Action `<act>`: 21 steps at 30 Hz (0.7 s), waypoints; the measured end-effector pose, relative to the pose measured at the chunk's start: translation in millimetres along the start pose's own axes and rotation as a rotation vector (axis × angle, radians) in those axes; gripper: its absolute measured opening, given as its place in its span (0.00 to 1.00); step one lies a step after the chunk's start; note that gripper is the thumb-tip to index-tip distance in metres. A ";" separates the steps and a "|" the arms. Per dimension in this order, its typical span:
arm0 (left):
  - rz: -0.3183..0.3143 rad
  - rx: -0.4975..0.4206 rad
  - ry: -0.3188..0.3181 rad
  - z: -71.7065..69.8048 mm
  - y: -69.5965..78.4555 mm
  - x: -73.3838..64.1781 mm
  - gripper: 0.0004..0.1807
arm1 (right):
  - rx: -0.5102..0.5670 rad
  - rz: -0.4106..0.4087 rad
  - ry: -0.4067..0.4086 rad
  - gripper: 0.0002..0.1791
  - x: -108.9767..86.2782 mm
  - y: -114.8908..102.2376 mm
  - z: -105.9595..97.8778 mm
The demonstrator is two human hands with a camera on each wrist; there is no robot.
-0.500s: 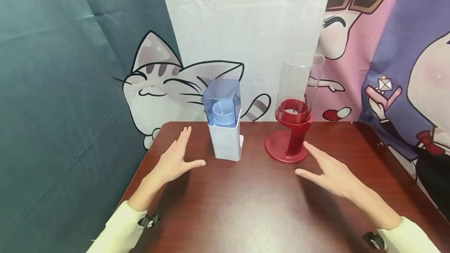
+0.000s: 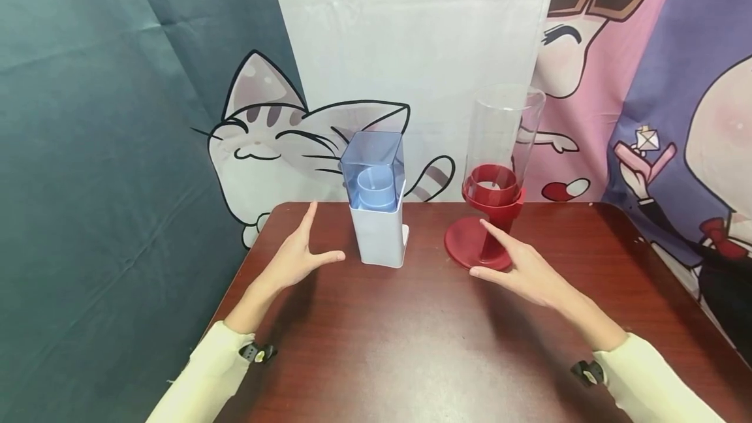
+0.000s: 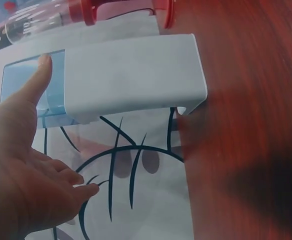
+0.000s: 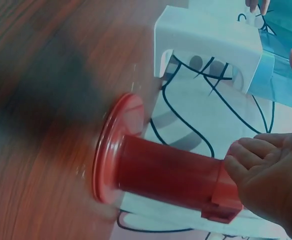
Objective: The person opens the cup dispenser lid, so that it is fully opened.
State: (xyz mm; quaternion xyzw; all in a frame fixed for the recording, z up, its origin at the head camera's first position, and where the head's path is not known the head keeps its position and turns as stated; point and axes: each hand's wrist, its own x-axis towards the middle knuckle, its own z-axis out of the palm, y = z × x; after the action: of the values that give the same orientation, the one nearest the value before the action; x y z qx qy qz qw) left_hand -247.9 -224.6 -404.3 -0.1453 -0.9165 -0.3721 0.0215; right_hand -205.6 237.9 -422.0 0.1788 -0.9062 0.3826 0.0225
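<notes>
A white dispenser-like holder (image 2: pixel 378 238) with a clear blue square top (image 2: pixel 371 155) stands upright toward the back of the table. To its right is a red stand (image 2: pixel 464 240) with a round base and a ring that carries a tall clear cylinder (image 2: pixel 502 129). My left hand (image 2: pixel 294 260) hovers to the left of the white holder, thumb spread from straight fingers, holding nothing. In front of the red stand, my right hand (image 2: pixel 529 273) is held in the air with fingers extended and thumb apart; it overlaps the stand in the head view.
The dark red-brown wooden table (image 2: pixel 382 338) carries both items near its back edge. Behind it hangs a printed cloth (image 2: pixel 423 31) with a cartoon cat, and a teal cloth (image 2: pixel 88 214) hangs at the left. Each wrist wears a small black device.
My right hand has moved left and slightly up, now overlapping the red stand's base. The left hand has shifted only a little. Both items stand where they were.
</notes>
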 end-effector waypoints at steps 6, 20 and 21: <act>-0.022 -0.066 0.004 0.5 -0.6 8.2 0.69 | 0.042 -0.028 0.032 0.55 19.2 -1.5 11.5; 0.064 -0.432 0.016 17.6 0.8 40.8 0.58 | 0.214 -0.045 0.020 0.57 67.3 -12.9 46.0; 0.066 -0.449 0.015 19.7 1.4 42.6 0.57 | 0.224 -0.049 0.017 0.57 70.8 -14.3 48.3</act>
State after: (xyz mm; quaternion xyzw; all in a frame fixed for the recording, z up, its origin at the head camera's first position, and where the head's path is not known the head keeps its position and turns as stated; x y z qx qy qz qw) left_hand -287.0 -199.4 -411.3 -0.1735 -0.8051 -0.5671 0.0074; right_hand -262.2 173.1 -433.7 0.1990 -0.8529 0.4823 0.0195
